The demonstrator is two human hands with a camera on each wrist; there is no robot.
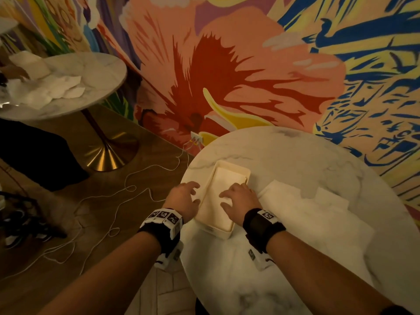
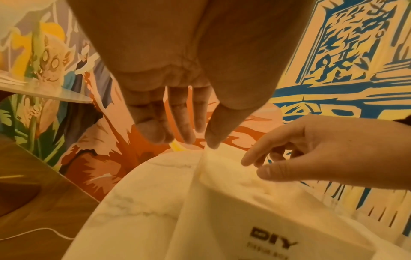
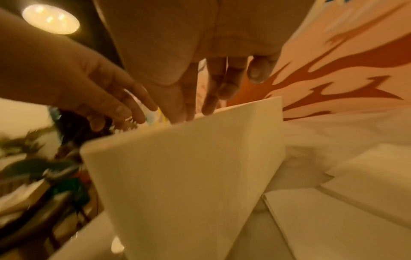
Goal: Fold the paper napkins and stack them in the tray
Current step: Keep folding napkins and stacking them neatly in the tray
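Observation:
A cream rectangular tray (image 1: 231, 166) stands at the left of the round marble table (image 1: 295, 153); a folded white napkin (image 1: 225, 178) lies inside. My right hand (image 1: 234, 200) hovers over the tray's middle, fingers spread and loosely bent down onto the napkin. My left hand (image 1: 187, 196) sits just outside the left wall, fingers relaxed, holding nothing. In the left wrist view the left hand (image 2: 184, 123) hangs above the tray (image 2: 255, 219), thumb tip at its rim, with the right hand (image 2: 311, 154) over the napkin (image 2: 249, 183). The right wrist view shows the tray's wall (image 3: 189, 176) and the right hand (image 3: 195, 98) reaching in.
Several flat white napkins (image 1: 302, 201) lie overlapped just right of the tray. A second marble table (image 1: 95, 64) with strewn napkins stands at the back left on a brass base (image 1: 106, 158). White cable (image 1: 136, 185) loops across the wooden floor. The mural wall is close behind.

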